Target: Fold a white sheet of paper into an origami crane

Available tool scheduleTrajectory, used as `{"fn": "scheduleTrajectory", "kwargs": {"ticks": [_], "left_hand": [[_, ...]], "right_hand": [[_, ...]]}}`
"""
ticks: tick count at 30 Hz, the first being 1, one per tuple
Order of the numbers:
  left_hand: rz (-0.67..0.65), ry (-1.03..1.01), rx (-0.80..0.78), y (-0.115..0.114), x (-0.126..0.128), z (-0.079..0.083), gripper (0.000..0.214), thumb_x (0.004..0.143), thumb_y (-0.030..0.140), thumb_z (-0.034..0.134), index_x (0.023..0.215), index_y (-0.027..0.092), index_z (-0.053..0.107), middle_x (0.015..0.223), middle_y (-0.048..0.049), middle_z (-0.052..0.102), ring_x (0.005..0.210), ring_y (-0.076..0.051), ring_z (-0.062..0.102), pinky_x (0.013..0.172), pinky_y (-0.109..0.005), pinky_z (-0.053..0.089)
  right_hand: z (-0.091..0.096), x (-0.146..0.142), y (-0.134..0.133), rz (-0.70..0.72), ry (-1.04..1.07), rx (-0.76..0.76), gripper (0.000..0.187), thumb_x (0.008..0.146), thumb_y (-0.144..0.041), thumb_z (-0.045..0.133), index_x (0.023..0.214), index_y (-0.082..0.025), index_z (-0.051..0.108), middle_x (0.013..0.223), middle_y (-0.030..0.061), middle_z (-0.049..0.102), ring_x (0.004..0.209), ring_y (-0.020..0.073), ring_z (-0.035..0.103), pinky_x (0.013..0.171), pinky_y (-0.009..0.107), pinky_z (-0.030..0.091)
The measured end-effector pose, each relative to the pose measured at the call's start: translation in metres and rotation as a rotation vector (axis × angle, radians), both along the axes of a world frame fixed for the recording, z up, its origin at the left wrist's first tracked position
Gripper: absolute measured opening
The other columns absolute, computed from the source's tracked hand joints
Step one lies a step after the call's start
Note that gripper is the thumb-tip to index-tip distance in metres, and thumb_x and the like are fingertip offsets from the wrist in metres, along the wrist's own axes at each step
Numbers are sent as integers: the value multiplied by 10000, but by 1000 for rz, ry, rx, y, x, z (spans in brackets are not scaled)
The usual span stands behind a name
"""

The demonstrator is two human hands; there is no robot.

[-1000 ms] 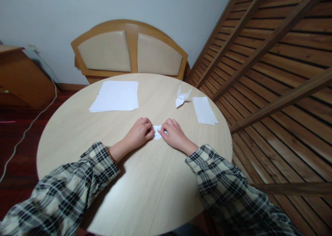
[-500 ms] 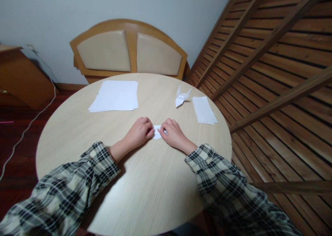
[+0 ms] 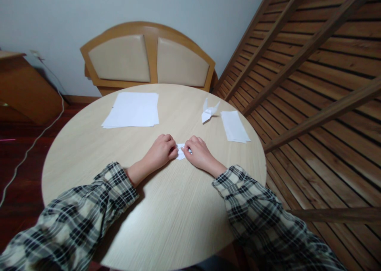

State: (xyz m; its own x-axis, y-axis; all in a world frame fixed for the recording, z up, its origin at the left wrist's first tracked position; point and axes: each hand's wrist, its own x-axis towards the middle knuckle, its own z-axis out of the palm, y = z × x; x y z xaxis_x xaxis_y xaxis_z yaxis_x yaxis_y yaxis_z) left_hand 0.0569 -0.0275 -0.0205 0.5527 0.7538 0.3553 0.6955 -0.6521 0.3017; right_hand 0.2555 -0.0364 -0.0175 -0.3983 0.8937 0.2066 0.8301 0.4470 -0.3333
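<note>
A small piece of folded white paper [image 3: 180, 156] lies on the round table [image 3: 172, 211] between my hands, its lower edge coming to a blunt point. My left hand [image 3: 163, 148] is closed, with thumb and fingers pinching the paper's left side. On the opposite side, my right hand [image 3: 199, 152] is closed too, its fingertips pressed on the paper's right part. Both hands cover the outer ends of the paper. Farther back to the right stands a folded white paper figure [image 3: 208, 113] with two upright points.
A stack of large white sheets [image 3: 133, 109] lies at the back left of the table. Narrower white paper strips [image 3: 234, 126] lie near the right edge. Behind the table is a padded wooden headboard [image 3: 153, 56]; a slatted wooden wall [image 3: 312, 116] rises at right.
</note>
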Motion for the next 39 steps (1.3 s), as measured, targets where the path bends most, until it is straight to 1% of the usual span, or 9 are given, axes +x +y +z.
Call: {"fn": "scheduleTrajectory", "kwargs": {"ticks": [4, 7, 9, 12, 15, 20, 25, 31, 39], "left_hand": [[-6, 21, 19, 0, 0, 0, 148, 912, 224, 582, 786, 159, 624, 868, -92, 594, 825, -242, 532, 792, -393, 458], [9, 18, 24, -1, -1, 1, 78, 907, 225, 592, 864, 160, 593, 870, -82, 584, 813, -242, 512, 765, -386, 452], [14, 12, 26, -2, -1, 1, 69, 916, 227, 582, 918, 159, 571, 876, -78, 583, 815, -244, 504, 761, -387, 448], [6, 7, 38, -3, -2, -1, 55, 941, 223, 546, 941, 168, 555, 891, -76, 584, 830, -243, 500, 772, -386, 440], [-1, 12, 50, -4, -2, -2, 72, 964, 234, 514, 947, 177, 553, 909, -75, 585, 844, -242, 501, 783, -384, 435], [-6, 33, 62, -7, 0, -2, 147, 997, 251, 459, 970, 166, 576, 944, -94, 590, 871, -253, 502, 804, -399, 440], [-12, 30, 37, -9, -1, 1, 167, 1000, 250, 468, 1008, 175, 617, 977, -98, 583, 896, -255, 502, 815, -396, 451], [-60, -46, -44, -7, -7, -2, 169, 982, 225, 500, 1055, 200, 650, 1014, -85, 587, 942, -242, 519, 863, -393, 461], [-116, -70, -105, -5, -15, 3, 202, 959, 172, 499, 1072, 205, 663, 1038, -89, 588, 968, -240, 536, 888, -404, 464]], "right_hand": [[1, -1, -1, -15, -17, 5, 158, 962, -233, 518, 858, -200, 632, 936, 78, 609, 941, 240, 527, 858, 364, 394], [1, -1, -3, -29, -38, 9, 144, 962, -238, 521, 877, -205, 632, 952, 76, 615, 950, 246, 525, 848, 364, 386], [2, -2, -4, -38, -52, 7, 131, 962, -245, 528, 887, -208, 629, 968, 77, 618, 965, 252, 525, 842, 363, 382], [3, -3, -5, -55, -69, 4, 129, 965, -256, 529, 884, -208, 617, 989, 82, 620, 978, 260, 524, 833, 366, 377], [3, -3, -6, -62, -64, 9, 103, 966, -255, 527, 902, -208, 592, 1006, 83, 625, 983, 262, 521, 828, 367, 373], [5, -2, -7, -29, -11, 10, 57, 976, -271, 527, 963, -217, 540, 1018, 68, 641, 966, 246, 527, 819, 362, 366], [6, -2, -10, -30, -32, 28, 39, 983, -248, 504, 994, -219, 528, 1060, 77, 644, 1011, 258, 523, 845, 378, 355], [4, 0, -12, -5, -36, 35, 80, 998, -226, 456, 1031, -219, 529, 1094, 87, 631, 1031, 265, 511, 853, 382, 356], [3, 9, -12, 94, -99, 48, 230, 1003, -152, 383, 1105, -234, 571, 1081, 84, 589, 1030, 263, 482, 883, 393, 356]]}}
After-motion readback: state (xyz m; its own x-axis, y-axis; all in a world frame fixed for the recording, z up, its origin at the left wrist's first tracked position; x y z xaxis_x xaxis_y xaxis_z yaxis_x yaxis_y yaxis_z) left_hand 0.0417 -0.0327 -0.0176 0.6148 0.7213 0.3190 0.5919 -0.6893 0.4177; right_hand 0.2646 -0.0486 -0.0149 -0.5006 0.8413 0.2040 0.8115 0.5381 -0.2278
